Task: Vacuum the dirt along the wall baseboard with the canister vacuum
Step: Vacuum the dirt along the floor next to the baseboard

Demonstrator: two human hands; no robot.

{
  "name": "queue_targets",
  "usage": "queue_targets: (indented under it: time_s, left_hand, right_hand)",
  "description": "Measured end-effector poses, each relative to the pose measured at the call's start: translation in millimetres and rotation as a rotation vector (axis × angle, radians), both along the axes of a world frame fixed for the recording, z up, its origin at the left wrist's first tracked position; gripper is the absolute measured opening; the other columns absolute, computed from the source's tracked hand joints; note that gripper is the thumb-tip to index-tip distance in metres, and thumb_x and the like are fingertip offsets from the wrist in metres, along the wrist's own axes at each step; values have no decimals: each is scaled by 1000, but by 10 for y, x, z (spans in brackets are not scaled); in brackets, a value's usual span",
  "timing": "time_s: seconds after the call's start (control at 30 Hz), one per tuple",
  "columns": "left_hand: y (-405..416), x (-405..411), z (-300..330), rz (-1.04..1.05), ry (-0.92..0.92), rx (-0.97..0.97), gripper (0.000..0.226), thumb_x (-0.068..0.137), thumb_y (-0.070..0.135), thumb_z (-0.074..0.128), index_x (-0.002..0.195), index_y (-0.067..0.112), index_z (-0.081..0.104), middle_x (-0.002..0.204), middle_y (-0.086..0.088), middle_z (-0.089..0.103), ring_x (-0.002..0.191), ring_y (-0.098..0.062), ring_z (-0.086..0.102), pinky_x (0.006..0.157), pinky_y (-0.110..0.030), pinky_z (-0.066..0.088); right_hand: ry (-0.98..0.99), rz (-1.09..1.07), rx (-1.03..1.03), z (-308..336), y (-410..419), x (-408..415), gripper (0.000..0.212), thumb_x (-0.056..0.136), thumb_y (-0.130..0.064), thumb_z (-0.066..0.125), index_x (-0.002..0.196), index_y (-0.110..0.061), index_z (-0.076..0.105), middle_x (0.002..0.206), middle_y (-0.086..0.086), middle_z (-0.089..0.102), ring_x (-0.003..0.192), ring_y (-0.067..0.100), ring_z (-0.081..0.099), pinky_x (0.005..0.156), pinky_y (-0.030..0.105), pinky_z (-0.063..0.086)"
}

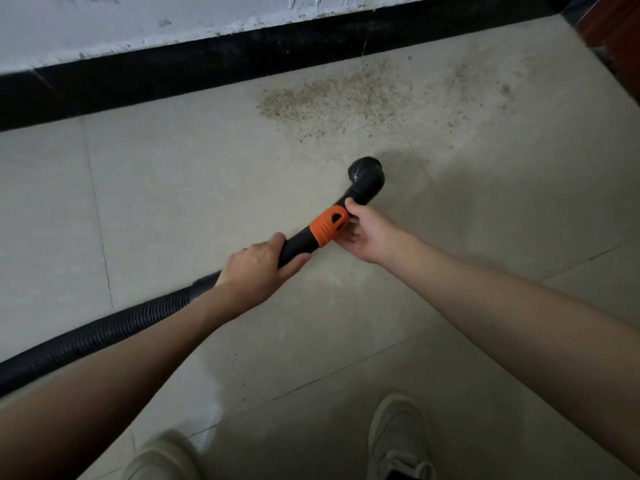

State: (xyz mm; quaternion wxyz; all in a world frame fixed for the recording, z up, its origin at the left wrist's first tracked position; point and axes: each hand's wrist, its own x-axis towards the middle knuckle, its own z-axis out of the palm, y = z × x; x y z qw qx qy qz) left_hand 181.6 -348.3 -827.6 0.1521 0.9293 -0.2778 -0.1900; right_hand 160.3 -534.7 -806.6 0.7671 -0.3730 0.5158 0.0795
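Black wand (298, 242) with orange collar (329, 226): left hand (258, 268) grips it, right hand (367, 233) pinches the collar.

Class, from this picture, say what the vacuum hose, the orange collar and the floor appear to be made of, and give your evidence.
Vacuum hose: likely flexible black plastic, matte; its ribbed corrugations suggest this.
Orange collar: probably moulded hard plastic, with grooves and a cut-out slot.
Floor: seemingly beige ceramic or stone tile, smooth; thin grout lines divide it.
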Motion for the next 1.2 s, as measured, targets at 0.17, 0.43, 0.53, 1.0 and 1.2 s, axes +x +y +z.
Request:
queue_targets:
  time_s: [0.17, 0.43, 0.53, 1.0, 1.2]
  left_hand:
    - [106, 216, 31, 141, 160, -87, 41, 90, 54, 48, 83, 13, 46, 69, -5, 53, 65, -28, 52, 55, -33, 35]
    - [106, 213, 14, 157, 243, -89, 36, 87, 57, 47, 73, 24, 41, 64, 2, 51, 58, -16, 50, 54, -32, 37]
    - [165, 190, 70, 183, 246, -55, 36, 88, 57, 48, 71, 26, 39, 63, 2, 51, 56, -15, 49, 50, -30, 34]
    - [443, 513, -20, 296, 91, -16, 38, 89, 53, 51, 84, 17, 43, 67, -4, 51, 66, -29, 50, 56, -33, 33]
    - [553, 832, -160, 334, 4, -28, 44, 84, 60, 47, 86, 16, 46, 67, -4, 53, 68, -32, 55, 56, -33, 34]
  right_hand:
    - [-81, 8, 58, -30, 190, 135, 27, 99, -24, 56, 120, -7, 54, 95, 11, 64, 81, 18, 63, 60, 28, 52]
    - [-126, -3, 68, -63, 309, 74, 41, 98, -27, 57, 130, -2, 52, 121, 16, 61, 92, 20, 64, 65, 25, 53]
    - [-126, 8, 125, 13, 376, 83, 39, 100, -26, 54, 131, -2, 49, 104, 12, 61, 84, 18, 63, 63, 26, 52]
    - [-138, 138, 104, -164, 648, 687, 37, 101, -25, 50, 129, 0, 51, 114, 14, 59, 88, 20, 61, 73, 29, 51]
    - [-143, 158, 73, -230, 755, 1066, 24, 100, -26, 52, 114, -6, 53, 125, 17, 60, 88, 19, 62, 63, 26, 50]
